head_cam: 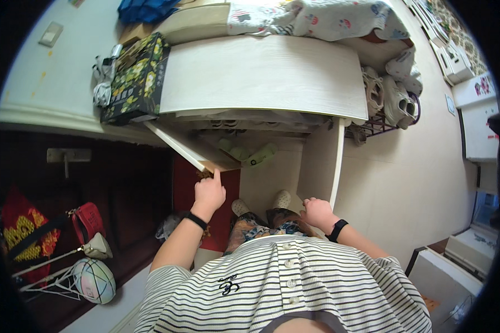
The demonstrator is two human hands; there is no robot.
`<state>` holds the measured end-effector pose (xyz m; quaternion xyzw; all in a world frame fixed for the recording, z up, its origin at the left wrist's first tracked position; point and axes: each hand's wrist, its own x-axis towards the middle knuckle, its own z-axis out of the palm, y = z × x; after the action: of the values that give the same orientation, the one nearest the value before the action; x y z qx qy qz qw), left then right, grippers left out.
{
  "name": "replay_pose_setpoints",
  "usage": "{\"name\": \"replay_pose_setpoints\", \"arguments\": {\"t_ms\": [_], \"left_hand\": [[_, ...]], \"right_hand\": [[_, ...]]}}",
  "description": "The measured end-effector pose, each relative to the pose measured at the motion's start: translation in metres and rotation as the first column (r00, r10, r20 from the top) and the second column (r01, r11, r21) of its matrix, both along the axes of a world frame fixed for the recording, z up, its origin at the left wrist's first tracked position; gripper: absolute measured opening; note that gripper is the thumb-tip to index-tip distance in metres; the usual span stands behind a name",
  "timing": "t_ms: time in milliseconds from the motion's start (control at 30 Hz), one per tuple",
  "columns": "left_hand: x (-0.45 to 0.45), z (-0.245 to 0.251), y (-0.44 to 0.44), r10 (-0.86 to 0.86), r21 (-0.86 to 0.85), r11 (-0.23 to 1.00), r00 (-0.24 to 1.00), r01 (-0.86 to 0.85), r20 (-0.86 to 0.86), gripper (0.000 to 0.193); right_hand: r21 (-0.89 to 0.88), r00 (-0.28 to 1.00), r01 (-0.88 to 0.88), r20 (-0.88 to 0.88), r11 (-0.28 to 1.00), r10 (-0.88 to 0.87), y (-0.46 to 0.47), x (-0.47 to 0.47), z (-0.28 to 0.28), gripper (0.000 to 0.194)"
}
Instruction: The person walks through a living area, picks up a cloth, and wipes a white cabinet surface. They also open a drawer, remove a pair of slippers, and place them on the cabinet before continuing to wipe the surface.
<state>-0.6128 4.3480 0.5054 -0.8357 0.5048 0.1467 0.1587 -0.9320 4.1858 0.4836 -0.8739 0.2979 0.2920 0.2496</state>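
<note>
A white shoe cabinet [262, 75] stands before me with both doors swung outward. My left hand [210, 191] touches the free edge of the left cabinet door [177, 145], its index finger extended onto the edge. At the lower end of the right cabinet door [337, 162], my right hand [318, 213] has its fingers curled at the edge; how firmly it grips is unclear. Several shoes sit on a shelf inside, partly hidden under the cabinet top. Light green slippers [262, 154] lie on the floor between the doors.
A floral box [135, 83] adjoins the cabinet's left side. Sneakers [396, 100] rest on a rack at its right. A red mat [227, 187] lies by my feet. Bags and a netted ball [93, 281] hang at the dark door on the left.
</note>
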Motion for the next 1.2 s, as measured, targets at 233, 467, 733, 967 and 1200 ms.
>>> {"name": "replay_pose_setpoints", "arguments": {"t_ms": [233,467,733,967,1200], "left_hand": [[0.019,0.008,0.137,0.318,-0.034,0.947,0.946,-0.321,-0.059,0.058],[0.083,-0.017,0.252,0.586,-0.334,0.714,0.787,-0.615,-0.195,0.044],[0.154,-0.067,0.329,0.575,-0.586,0.443,0.717,-0.678,-0.395,0.041],[0.109,-0.137,0.344,0.742,-0.026,0.434,0.374,-0.9,-0.556,0.025],[0.107,-0.228,0.243,0.515,0.154,0.781,0.486,-0.605,-0.705,0.026]], "right_hand": [[0.018,0.982,-0.171,-0.076,0.985,0.172,0.003,0.055,0.004,0.035],[0.031,0.977,-0.209,-0.042,0.977,0.211,0.059,0.128,-0.015,0.035],[0.201,0.942,-0.301,-0.088,0.932,0.323,0.139,0.202,-0.047,0.035],[0.256,0.993,-0.079,-0.07,0.964,0.1,0.135,0.223,-0.095,0.033],[0.289,0.944,-0.079,-0.287,0.954,0.165,0.094,0.214,-0.227,0.037]]}}
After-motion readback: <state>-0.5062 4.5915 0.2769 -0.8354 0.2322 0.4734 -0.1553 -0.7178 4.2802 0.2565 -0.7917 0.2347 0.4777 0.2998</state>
